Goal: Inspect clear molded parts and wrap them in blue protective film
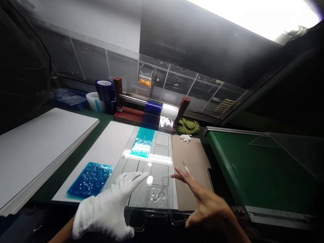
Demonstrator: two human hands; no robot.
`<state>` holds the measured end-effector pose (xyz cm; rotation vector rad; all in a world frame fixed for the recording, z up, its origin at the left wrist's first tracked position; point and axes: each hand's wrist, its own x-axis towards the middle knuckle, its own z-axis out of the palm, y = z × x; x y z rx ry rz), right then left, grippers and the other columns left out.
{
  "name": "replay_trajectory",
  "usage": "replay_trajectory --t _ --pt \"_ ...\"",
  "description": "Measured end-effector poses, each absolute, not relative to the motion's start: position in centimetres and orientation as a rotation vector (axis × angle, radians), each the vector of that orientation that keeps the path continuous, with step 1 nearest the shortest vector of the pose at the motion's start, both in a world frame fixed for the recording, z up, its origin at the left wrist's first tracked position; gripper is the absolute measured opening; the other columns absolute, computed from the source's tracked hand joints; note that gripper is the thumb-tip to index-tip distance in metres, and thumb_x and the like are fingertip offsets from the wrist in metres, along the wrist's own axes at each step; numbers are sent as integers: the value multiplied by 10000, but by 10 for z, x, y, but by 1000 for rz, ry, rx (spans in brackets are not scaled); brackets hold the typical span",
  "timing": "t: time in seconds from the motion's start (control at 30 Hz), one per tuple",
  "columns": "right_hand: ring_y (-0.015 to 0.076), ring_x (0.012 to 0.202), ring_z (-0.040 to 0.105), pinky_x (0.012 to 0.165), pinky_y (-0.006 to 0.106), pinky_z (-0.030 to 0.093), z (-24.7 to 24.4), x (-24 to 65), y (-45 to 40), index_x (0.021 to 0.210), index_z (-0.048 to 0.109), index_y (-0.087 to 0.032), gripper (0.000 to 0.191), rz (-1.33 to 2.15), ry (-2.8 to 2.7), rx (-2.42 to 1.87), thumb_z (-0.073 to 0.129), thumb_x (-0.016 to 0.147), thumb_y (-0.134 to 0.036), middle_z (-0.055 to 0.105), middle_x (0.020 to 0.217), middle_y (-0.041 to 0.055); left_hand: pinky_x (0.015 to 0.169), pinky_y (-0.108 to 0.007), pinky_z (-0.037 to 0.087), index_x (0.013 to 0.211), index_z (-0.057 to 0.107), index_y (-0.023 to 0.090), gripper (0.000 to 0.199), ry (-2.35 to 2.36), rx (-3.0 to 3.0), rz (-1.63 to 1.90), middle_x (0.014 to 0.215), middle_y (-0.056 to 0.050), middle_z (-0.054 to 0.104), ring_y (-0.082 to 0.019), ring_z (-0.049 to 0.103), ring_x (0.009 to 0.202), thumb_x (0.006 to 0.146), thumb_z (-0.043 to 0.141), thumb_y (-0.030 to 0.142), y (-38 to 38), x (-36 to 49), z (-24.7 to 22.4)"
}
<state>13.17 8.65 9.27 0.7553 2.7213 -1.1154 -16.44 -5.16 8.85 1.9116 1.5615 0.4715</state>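
Gloved left hand [106, 209] and bare right hand [205, 209] both open, empty, either side of the clear sheet [149, 189], long axis running away from me.

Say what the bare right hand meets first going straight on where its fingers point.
The clear plastic sheet, just past the fingertips of the right hand, though depth is unclear.

Green workbench [60, 182]: white board stack [43, 152], blue tape rolls [104, 90], brown sheet [189, 168].
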Motion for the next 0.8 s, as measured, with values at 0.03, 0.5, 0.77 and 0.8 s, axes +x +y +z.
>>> replay_trajectory --t 0.03,0.5,0.77,0.8 --pt "397 1384 37 1037 679 108 86 134 94 1462 -96 -258 1306 -1101 2729 791 762 536 -592 319 1452 151 1001 -499 389 1448 174 280 1113 1664 1904 520 1390 -116 392 -372 398 1248 481 721 355 -42 -155 79" --pt "333 1311 324 1031 657 50 -85 137 300 1454 -81 -185 1170 -598 2654 1614 720 633 -419 361 1401 201 970 -581 414 1388 -254 336 974 1507 1002 960 1407 -142 379 -331 370 1300 792 482 563 -18 -65 -91" --pt "280 1244 407 1015 477 271 -85 143 292 1317 379 -184 607 -509 2551 1749 570 795 -429 425 1332 154 951 -567 436 1399 -181 404 826 1399 896 1012 1477 -69 315 -311 341 1314 835 403 558 -34 -63 -53" --pt "278 1154 485 964 447 327 -85 148 279 1216 474 -166 474 -499 2504 1808 532 824 -426 488 1245 155 945 -572 438 1396 -161 428 926 1390 932 997 1484 -39 302 -326 326 1320 776 518 542 -32 -64 -44"
